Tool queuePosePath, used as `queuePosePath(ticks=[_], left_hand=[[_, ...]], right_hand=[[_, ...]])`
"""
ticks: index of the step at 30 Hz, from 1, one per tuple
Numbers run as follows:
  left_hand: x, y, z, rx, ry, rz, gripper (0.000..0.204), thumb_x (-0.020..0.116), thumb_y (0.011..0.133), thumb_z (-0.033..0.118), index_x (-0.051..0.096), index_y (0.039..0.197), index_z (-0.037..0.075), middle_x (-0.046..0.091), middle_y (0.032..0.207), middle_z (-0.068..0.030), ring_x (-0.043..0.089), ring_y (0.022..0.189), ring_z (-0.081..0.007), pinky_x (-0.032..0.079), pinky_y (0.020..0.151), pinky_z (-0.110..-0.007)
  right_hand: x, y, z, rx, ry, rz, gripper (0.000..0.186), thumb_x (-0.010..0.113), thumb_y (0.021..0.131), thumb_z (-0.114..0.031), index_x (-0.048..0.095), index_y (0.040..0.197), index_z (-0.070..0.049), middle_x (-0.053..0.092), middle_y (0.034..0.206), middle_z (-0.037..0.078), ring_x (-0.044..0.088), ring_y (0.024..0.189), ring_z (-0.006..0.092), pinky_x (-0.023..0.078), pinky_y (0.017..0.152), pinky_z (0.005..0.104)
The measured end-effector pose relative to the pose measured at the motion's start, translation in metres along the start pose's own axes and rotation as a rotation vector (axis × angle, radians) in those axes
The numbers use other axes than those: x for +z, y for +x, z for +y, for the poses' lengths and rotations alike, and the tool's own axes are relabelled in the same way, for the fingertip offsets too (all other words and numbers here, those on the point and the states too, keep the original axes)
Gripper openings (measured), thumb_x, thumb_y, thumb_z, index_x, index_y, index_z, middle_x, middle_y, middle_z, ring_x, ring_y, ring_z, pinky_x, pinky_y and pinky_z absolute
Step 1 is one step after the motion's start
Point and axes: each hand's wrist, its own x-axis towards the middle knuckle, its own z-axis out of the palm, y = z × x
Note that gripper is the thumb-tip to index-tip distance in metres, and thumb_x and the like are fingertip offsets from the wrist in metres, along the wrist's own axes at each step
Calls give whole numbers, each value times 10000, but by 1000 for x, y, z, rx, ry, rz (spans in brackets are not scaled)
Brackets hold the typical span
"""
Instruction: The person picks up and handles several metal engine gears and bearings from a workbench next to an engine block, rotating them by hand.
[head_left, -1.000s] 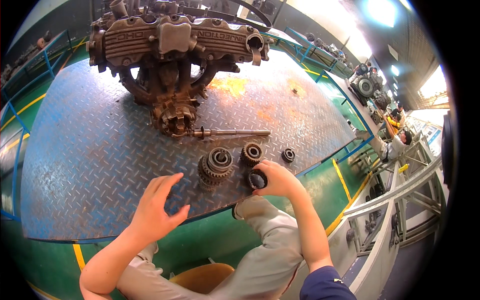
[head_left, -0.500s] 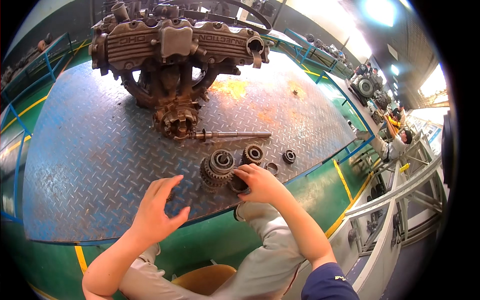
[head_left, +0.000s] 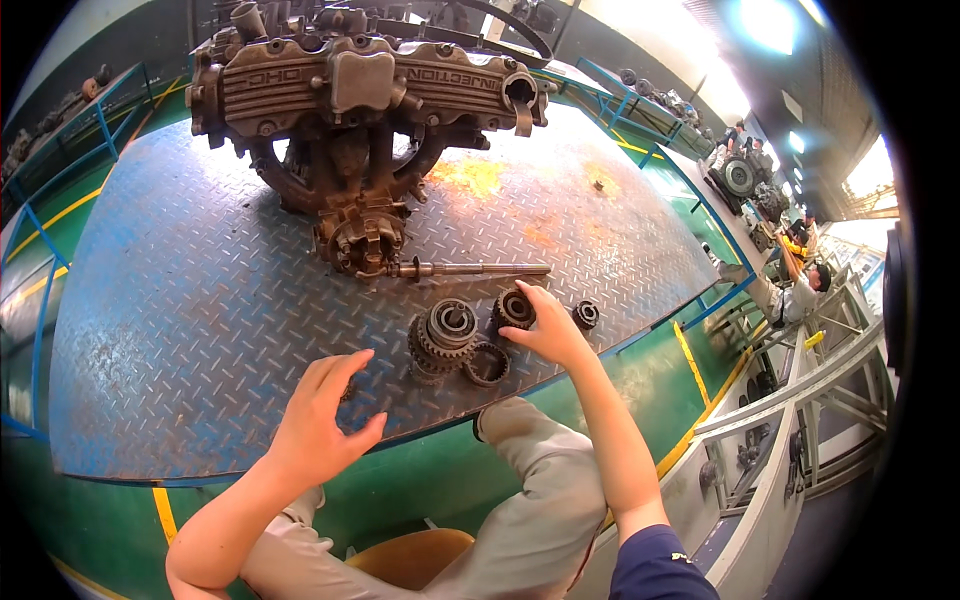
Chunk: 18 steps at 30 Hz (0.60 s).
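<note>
My left hand [head_left: 320, 410] hovers over the near edge of the metal table [head_left: 200, 370], fingers curved and apart, holding nothing. A small dark part shows just behind its fingers, mostly hidden. My right hand [head_left: 550, 328] has thumb and forefinger on either side of a small toothed gear [head_left: 512, 309], which stands on the table. Left of that gear is a taller stack of gears [head_left: 440, 338], standing upright. A toothed ring [head_left: 487, 364] lies flat between the stack and the table's near edge. Right of my hand sits a small bearing-like ring [head_left: 586, 315].
A large engine [head_left: 360, 90] fills the far side of the table, with a long shaft [head_left: 480, 269] lying before it. Blue rails [head_left: 105, 130] and metal frames [head_left: 800, 400] stand around. A person [head_left: 800, 295] sits at the right. My knees are under the near edge.
My right hand has left the toothed ring, uncovering it, and has moved up and right to the small gear. My left hand stays in nearly the same pose. The view has shifted slightly.
</note>
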Motion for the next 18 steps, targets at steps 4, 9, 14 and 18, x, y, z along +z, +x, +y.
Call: queuePosePath(ticks=[4, 9, 14, 18], left_hand=[[0, 1, -3, 58, 47, -1, 651, 783, 753, 116, 537, 1351, 41, 584, 1225, -168, 574, 1097, -327, 501, 918, -389], [-1, 2, -3, 68, 47, -2, 652, 784, 751, 110, 537, 1351, 42, 586, 1216, -167, 579, 1081, -320, 515, 884, -378], [-3, 1, 0, 3, 6, -4, 652, 784, 735, 81, 553, 1344, 44, 607, 1236, -161, 586, 1151, -325, 465, 990, -386], [-4, 0, 0, 4, -11, 2, 655, 785, 734, 82, 552, 1345, 45, 605, 1238, -163, 587, 1152, -327, 466, 989, -385]], right_hand=[[-1, 2, 1, -22, 35, 40, 811, 852, 716, -309, 520, 1376, 24, 581, 1341, 229, 547, 1265, 355, 418, 1085, 401], [-1, 2, 6, -76, 70, 108, 776, 869, 679, -282, 572, 1322, 34, 626, 1276, 226, 595, 1208, 340, 455, 1045, 390], [-9, 2, 9, -36, 136, 244, 768, 878, 654, -288, 593, 1287, 40, 665, 1193, 205, 638, 1130, 337, 483, 1000, 395], [-12, 4, 27, 87, 133, 378, 746, 887, 650, -301, 614, 1252, 44, 686, 1145, 207, 656, 1103, 312, 492, 980, 392]])
